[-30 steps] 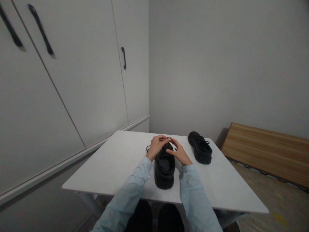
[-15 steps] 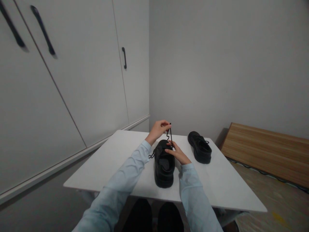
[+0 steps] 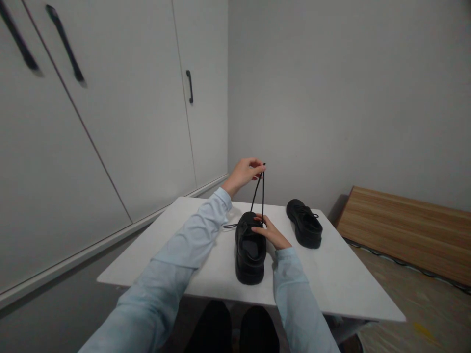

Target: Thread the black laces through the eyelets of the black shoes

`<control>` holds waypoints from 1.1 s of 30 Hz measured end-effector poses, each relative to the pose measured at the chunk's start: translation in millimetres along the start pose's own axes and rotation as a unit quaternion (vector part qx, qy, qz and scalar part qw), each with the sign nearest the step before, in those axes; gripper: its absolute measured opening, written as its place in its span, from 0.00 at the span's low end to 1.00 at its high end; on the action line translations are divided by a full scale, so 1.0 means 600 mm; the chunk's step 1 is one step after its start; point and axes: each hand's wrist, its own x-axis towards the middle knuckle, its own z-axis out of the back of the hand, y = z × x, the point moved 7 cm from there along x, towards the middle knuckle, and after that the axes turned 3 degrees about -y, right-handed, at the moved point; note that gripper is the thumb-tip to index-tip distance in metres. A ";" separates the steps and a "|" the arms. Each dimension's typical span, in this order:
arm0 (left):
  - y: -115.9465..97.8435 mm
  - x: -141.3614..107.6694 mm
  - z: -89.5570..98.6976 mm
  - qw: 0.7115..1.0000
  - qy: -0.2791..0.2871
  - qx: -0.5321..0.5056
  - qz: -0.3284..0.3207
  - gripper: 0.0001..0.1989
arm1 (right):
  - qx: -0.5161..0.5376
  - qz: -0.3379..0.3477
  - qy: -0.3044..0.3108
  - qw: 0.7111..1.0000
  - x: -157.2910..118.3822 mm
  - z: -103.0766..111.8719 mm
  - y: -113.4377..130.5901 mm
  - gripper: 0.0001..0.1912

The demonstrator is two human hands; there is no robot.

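Observation:
A black lace-up shoe (image 3: 250,252) stands on the white table (image 3: 176,250), its heel toward me. My left hand (image 3: 243,174) is raised above the shoe's front and pinches the black lace (image 3: 259,196), which runs taut down to the eyelets. My right hand (image 3: 270,233) rests on the shoe's right side near the tongue, fingers pressing at the lacing. A loose lace end (image 3: 229,226) lies on the table left of the shoe. A second black shoe (image 3: 304,224) sits further back on the right, untouched.
White cupboard doors with black handles (image 3: 189,87) fill the left side. A grey wall stands behind the table. A wooden board (image 3: 405,230) lies on the floor at the right. My dark trousers show below the table's near edge.
My left hand has risen from the shoe's front to well above it, drawing the lace up taut. My right hand has stayed on the shoe.

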 end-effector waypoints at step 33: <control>-0.180 0.106 0.053 0.984 -0.125 0.061 -0.110 0.02 | -0.002 0.027 -0.003 1.000 0.010 0.002 -0.013 0.27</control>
